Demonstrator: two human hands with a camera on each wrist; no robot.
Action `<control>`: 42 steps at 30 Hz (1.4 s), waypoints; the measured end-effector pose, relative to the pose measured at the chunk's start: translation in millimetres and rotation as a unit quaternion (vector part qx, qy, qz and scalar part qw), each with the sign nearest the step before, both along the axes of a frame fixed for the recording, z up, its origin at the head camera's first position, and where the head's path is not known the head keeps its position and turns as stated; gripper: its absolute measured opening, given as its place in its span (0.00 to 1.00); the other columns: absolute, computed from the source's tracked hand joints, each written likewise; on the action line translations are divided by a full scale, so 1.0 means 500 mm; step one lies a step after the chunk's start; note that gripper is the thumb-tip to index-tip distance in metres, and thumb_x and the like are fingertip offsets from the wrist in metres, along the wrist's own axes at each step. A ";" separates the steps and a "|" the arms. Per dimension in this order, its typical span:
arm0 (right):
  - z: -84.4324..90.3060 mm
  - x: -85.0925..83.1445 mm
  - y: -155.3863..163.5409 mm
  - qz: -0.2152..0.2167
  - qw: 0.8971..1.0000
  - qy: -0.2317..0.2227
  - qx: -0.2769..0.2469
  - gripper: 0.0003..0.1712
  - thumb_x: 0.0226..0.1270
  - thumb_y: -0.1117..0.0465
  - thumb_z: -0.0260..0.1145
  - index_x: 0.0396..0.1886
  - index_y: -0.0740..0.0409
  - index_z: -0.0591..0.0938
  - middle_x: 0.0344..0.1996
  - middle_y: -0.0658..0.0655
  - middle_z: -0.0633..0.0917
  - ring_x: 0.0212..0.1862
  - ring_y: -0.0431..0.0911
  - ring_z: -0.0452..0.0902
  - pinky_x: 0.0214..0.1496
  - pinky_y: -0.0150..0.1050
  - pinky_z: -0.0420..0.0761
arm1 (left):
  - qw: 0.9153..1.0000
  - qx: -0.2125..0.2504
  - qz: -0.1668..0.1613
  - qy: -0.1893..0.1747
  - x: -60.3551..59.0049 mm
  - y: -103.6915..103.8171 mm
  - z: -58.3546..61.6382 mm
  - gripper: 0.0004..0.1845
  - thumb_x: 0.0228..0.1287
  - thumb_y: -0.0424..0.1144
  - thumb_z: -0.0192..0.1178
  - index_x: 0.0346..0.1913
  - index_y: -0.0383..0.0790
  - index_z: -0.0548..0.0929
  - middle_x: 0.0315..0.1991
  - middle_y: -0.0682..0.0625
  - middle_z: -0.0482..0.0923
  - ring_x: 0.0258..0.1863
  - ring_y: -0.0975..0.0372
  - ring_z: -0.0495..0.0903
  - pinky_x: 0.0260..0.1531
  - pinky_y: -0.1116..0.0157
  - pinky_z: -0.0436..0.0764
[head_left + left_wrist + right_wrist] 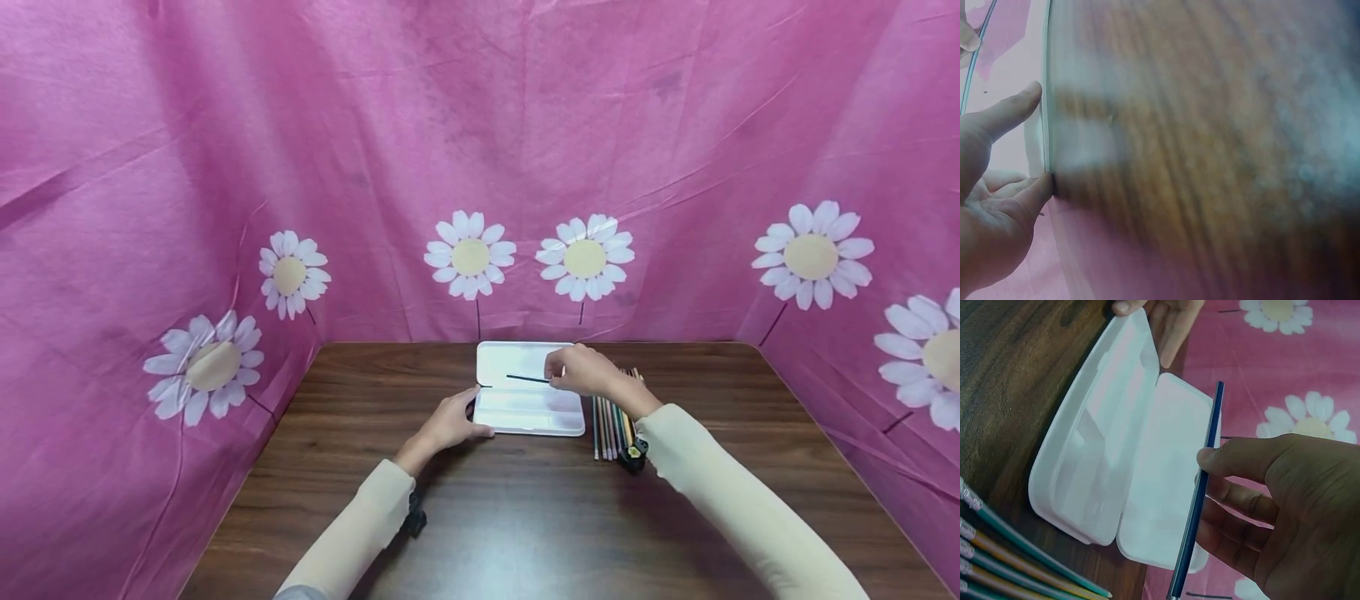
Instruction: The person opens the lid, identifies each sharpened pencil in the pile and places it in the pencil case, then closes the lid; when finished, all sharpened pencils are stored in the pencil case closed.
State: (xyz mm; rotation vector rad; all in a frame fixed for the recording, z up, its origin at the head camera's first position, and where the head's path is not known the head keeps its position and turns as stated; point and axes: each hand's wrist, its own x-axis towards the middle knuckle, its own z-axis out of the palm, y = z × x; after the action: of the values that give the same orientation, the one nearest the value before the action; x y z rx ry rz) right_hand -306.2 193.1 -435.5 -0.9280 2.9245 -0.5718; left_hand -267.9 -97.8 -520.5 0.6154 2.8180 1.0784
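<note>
Just right of centre in the head view, the right hand (581, 369) pinches a dark blue pencil (1192, 515) over the open lid (504, 358) of a white case (528, 423). The pencil's long axis runs left to right, roughly parallel to the case's; the shallow compartments lie just below it in the frame. Nearer to those, the left hand (450, 419) grips the case's left end. Beside the right end, other pencils (606, 429) lie on the surface (540, 517), crosswise to the case.
</note>
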 end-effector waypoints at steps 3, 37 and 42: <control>-0.003 -0.002 -0.017 0.021 1.000 0.001 0.005 0.04 0.65 0.66 0.73 0.32 0.53 0.88 0.30 0.48 0.87 0.34 0.41 0.78 0.41 0.43 0.82 | 1.000 0.003 0.001 -0.007 -0.001 0.000 -0.003 0.51 0.56 0.42 0.83 0.79 0.30 0.68 0.75 0.33 0.73 0.74 0.46 0.75 0.74 0.51 0.75; -0.110 -0.007 -0.108 0.041 0.997 -0.007 0.060 0.05 0.66 0.68 0.72 0.32 0.53 0.90 0.33 0.50 0.90 0.38 0.47 0.83 0.41 0.49 0.86 | 1.000 0.003 -0.003 -0.010 0.003 0.004 0.001 0.47 0.58 0.40 0.80 0.78 0.31 0.70 0.71 0.35 0.78 0.70 0.46 0.78 0.72 0.48 0.77; -0.109 -0.007 -0.108 0.048 0.997 -0.016 0.059 0.07 0.66 0.68 0.71 0.32 0.53 0.90 0.33 0.50 0.90 0.38 0.47 0.84 0.43 0.50 0.86 | 1.000 -0.006 -0.001 -0.012 0.002 0.001 0.003 0.47 0.59 0.41 0.78 0.78 0.29 0.69 0.72 0.33 0.76 0.71 0.45 0.77 0.73 0.47 0.76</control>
State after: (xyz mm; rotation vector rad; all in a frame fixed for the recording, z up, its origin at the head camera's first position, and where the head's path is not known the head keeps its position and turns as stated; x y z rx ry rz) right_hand -309.5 139.2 -489.9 -1.0269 2.8320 -0.4004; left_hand -266.8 -97.1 -518.8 0.5987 2.8017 1.0592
